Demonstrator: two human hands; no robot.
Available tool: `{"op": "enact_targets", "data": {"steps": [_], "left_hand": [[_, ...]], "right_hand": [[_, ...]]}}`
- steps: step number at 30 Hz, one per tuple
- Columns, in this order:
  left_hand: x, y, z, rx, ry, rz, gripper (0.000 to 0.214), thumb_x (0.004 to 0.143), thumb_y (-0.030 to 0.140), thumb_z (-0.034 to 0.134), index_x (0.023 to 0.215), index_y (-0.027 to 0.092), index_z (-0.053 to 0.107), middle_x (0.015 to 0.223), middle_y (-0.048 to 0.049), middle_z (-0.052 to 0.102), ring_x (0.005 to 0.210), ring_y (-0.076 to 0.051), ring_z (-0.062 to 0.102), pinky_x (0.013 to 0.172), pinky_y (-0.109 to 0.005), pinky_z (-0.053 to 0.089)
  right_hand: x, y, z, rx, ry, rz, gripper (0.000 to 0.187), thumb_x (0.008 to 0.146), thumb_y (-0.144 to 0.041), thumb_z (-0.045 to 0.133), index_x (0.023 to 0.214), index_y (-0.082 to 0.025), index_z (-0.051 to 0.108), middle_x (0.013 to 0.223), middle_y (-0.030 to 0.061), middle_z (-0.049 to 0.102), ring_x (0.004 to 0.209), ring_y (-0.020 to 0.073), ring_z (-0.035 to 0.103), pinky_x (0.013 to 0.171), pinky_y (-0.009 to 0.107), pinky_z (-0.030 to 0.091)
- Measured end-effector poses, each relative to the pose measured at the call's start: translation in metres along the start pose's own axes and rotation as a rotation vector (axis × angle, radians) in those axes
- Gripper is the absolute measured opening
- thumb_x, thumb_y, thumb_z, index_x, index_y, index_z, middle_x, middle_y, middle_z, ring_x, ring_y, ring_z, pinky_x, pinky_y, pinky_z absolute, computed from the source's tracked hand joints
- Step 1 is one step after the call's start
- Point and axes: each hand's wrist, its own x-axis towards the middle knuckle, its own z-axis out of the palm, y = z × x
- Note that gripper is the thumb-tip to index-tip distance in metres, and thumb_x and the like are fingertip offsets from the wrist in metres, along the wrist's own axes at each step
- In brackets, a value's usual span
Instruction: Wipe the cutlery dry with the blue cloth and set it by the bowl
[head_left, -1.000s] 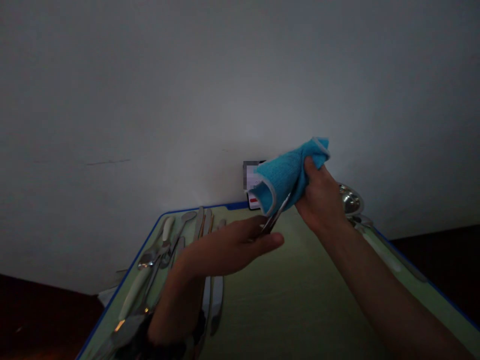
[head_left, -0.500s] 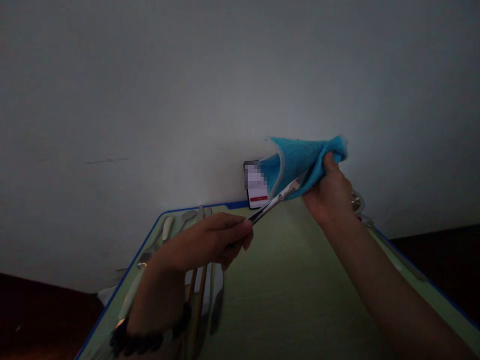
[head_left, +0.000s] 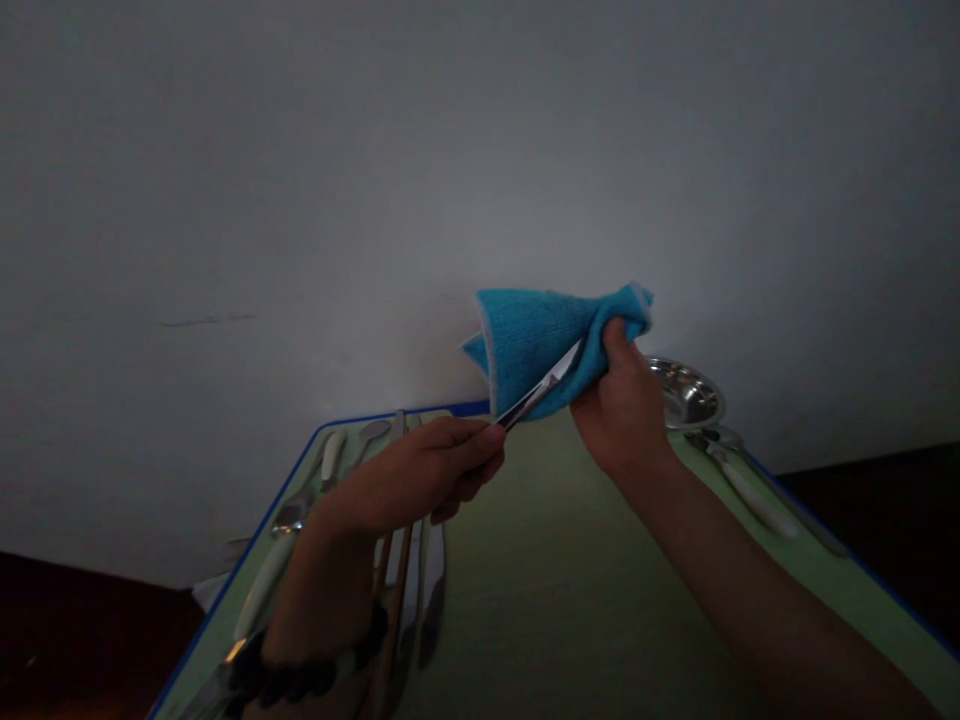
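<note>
The left hand [head_left: 424,465] has its fingers pinched closed on the near end of a metal utensil [head_left: 534,396], which slants up from them toward the right hand [head_left: 626,410]. There the fingers grip a blue cloth [head_left: 529,330] tightly, thumb on top, and the utensil's far end lies in its fold, just left of that thumb. I see a shiny bowl [head_left: 688,392] right of those fingers, and knives [head_left: 433,600] on the tabletop [head_left: 570,580] below the left ones.
</note>
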Motion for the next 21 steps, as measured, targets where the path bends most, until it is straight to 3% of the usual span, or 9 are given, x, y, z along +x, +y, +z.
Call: {"op": "enact_targets", "data": {"steps": [5,9,11,14,18,21], "left_hand": [[-0.012,-0.004,-0.016,0.014,-0.051,-0.034,0.039,0.085,0.046,0.041,0.059,0.017,0.041,0.048,0.0067,0.033,0.039,-0.006,0.032,0.037,-0.019,0.024],[-0.022,-0.015,-0.034,-0.028,0.012,-0.055,0.037,0.084,0.042,0.045,0.058,0.017,0.043,0.046,0.0066,0.032,0.038,-0.006,0.029,0.036,-0.019,0.023],[-0.028,-0.020,-0.041,-0.110,0.075,-0.014,0.036,0.084,0.039,0.047,0.056,0.017,0.043,0.045,0.0066,0.032,0.038,-0.005,0.028,0.036,-0.019,0.022],[-0.033,-0.024,-0.046,-0.230,0.051,0.055,0.036,0.084,0.039,0.045,0.056,0.017,0.043,0.043,0.0073,0.028,0.035,-0.005,0.025,0.034,-0.018,0.021],[-0.030,-0.020,-0.042,-0.212,0.049,0.060,0.035,0.086,0.039,0.043,0.059,0.017,0.045,0.044,0.0070,0.031,0.036,-0.005,0.027,0.035,-0.017,0.023],[-0.023,-0.015,-0.033,-0.051,0.071,0.003,0.035,0.085,0.040,0.044,0.060,0.016,0.045,0.047,0.0061,0.035,0.040,-0.006,0.032,0.037,-0.017,0.026]], "right_hand": [[0.027,-0.010,-0.011,0.323,0.200,0.089,0.018,0.084,-0.035,0.043,0.084,-0.021,0.054,0.084,-0.0013,0.063,0.085,0.0126,0.061,0.076,0.029,0.050],[0.042,-0.014,-0.023,0.361,0.308,0.164,0.014,0.084,-0.027,0.045,0.077,-0.020,0.055,0.079,-0.0017,0.065,0.078,0.0113,0.061,0.076,0.028,0.050],[0.040,-0.012,-0.024,0.297,0.194,0.227,0.014,0.082,-0.031,0.049,0.081,-0.020,0.057,0.078,-0.0013,0.065,0.078,0.0128,0.061,0.075,0.030,0.050],[0.023,-0.005,-0.021,0.131,-0.150,0.353,0.026,0.078,-0.042,0.052,0.091,-0.021,0.059,0.080,0.0001,0.066,0.079,0.0155,0.062,0.073,0.033,0.049],[-0.016,0.012,-0.023,-0.183,-0.560,0.479,0.025,0.074,-0.043,0.056,0.083,-0.020,0.063,0.074,-0.0001,0.066,0.076,0.0168,0.060,0.074,0.034,0.047],[-0.044,0.027,-0.035,-0.290,-0.679,0.577,0.031,0.076,-0.048,0.051,0.075,-0.019,0.062,0.068,0.0012,0.063,0.072,0.0175,0.059,0.068,0.033,0.047]]}}
